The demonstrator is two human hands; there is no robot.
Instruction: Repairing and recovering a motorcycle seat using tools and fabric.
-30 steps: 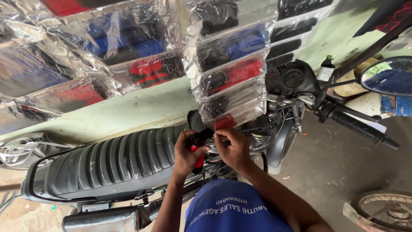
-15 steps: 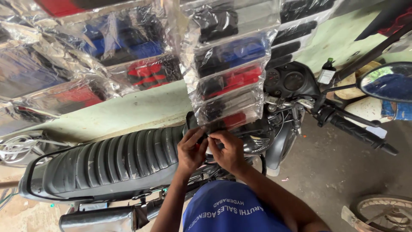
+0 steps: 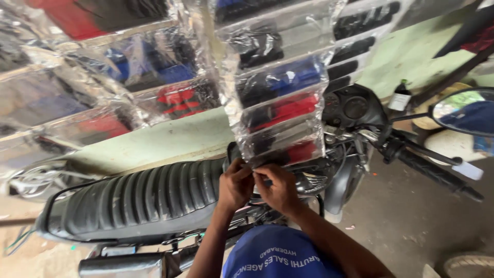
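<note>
A hanging strip of clear plastic packets (image 3: 280,110) holds black, blue and red handlebar grips and dangles over a motorcycle. My left hand (image 3: 234,186) and my right hand (image 3: 280,189) are side by side at the strip's bottom edge. The fingers of both hands pinch the lowest packet (image 3: 288,149), which has a red and black grip inside. The hands are above the motorcycle's fuel tank, which they mostly hide. The blue brim of my cap (image 3: 280,257) shows at the bottom of the view.
The black ribbed seat (image 3: 144,198) stretches left below my hands. The instrument cluster (image 3: 350,108), right handlebar grip (image 3: 437,172) and a round mirror (image 3: 465,110) lie to the right. More packet strips (image 3: 128,77) hang at the upper left before a pale green wall (image 3: 164,139).
Both hands rose from a red item near the tank to the bottom edge of the hanging packet strip and closed on it. The view shifted slightly.
</note>
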